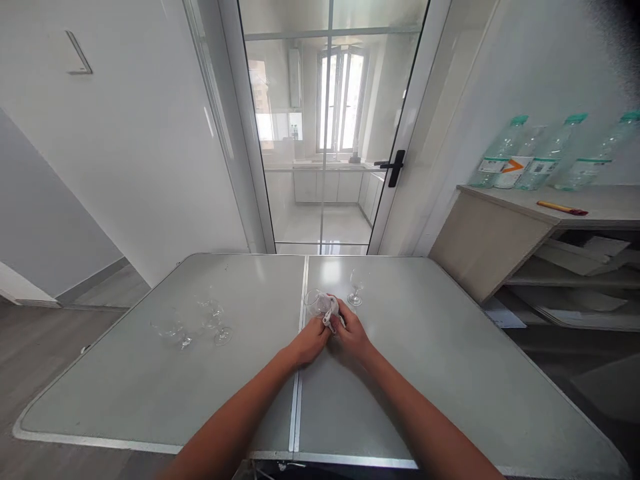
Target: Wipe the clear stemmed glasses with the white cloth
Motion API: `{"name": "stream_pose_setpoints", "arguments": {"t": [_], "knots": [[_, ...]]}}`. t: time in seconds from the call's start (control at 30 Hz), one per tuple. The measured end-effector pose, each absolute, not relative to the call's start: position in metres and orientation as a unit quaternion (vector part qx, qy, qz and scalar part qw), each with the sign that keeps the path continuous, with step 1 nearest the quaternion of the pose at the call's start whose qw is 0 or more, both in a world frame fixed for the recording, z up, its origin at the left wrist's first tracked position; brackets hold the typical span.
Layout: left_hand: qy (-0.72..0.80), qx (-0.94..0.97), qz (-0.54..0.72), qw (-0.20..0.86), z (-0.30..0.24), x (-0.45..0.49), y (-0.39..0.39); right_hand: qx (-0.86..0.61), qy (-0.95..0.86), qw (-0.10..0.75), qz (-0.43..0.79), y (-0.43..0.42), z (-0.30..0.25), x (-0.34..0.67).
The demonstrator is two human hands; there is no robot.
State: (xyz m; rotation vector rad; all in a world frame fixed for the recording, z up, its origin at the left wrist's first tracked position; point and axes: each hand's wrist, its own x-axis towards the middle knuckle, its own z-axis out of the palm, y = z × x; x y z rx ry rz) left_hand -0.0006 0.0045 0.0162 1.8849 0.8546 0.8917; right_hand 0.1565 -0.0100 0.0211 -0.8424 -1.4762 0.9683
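Note:
A clear stemmed glass (313, 302) is held tilted over the middle of the table, its bowl turned up and to the left. My left hand (311, 341) is closed around the lower part of the glass, where the stem is hidden. My right hand (353, 331) grips a bunched whitish cloth (330, 312) pressed against the glass. Just beyond my right hand, another stemmed glass (355, 297) stands upright. Several more clear glasses (220, 333) are grouped on the left half of the table; their outlines are faint.
The grey table (125, 400) has a metal seam down its middle. Behind it is a glazed door (345, 193) with a black handle (396, 168). To the right, a wooden shelf unit (500, 233) carries several plastic bottles (537, 163) and a yellow-red stick-like item (561, 208).

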Motion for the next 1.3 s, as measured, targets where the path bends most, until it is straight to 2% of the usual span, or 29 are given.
{"name": "stream_pose_setpoints", "arguments": {"t": [0.2,0.3,0.4,0.5,0.63,0.7,0.83,0.9,0.97,1.13,1.23,1.3], "knots": [[0.386,0.851,0.29,0.207,0.019,-0.001,0.005,-0.391,-0.704,0.505,0.312,-0.008,0.024,0.165],[0.399,0.85,0.294,0.181,0.015,-0.002,0.007,-0.411,-0.709,0.481,0.312,-0.005,0.021,0.168],[0.412,0.821,0.328,0.22,0.013,-0.003,0.01,-0.431,-0.702,0.464,0.326,-0.003,0.017,0.17],[0.436,0.788,0.358,0.247,0.013,-0.006,0.013,-0.457,-0.668,0.483,0.335,0.0,0.015,0.17],[0.487,0.708,0.438,0.264,0.015,-0.013,0.021,-0.435,-0.54,0.53,0.489,0.002,0.015,0.168],[0.481,0.643,0.494,0.334,0.016,-0.016,0.026,-0.402,-0.474,0.521,0.586,-0.001,0.017,0.167],[0.362,0.492,0.528,0.591,0.016,-0.013,0.03,-0.344,-0.394,0.469,0.711,-0.009,0.022,0.164],[0.327,0.466,0.523,0.635,0.017,-0.01,0.028,-0.33,-0.379,0.453,0.736,-0.011,0.022,0.162],[0.325,0.471,0.539,0.618,0.021,-0.009,0.025,-0.331,-0.391,0.443,0.735,-0.011,0.02,0.162],[0.377,0.52,0.578,0.504,0.033,-0.011,0.016,-0.361,-0.564,0.403,0.624,-0.009,0.019,0.163],[0.448,0.555,0.574,0.402,0.039,-0.013,0.012,-0.445,-0.707,0.369,0.408,-0.01,0.019,0.16],[0.477,0.563,0.572,0.358,0.04,-0.015,0.012,-0.507,-0.74,0.361,0.255,-0.011,0.019,0.157]]}}
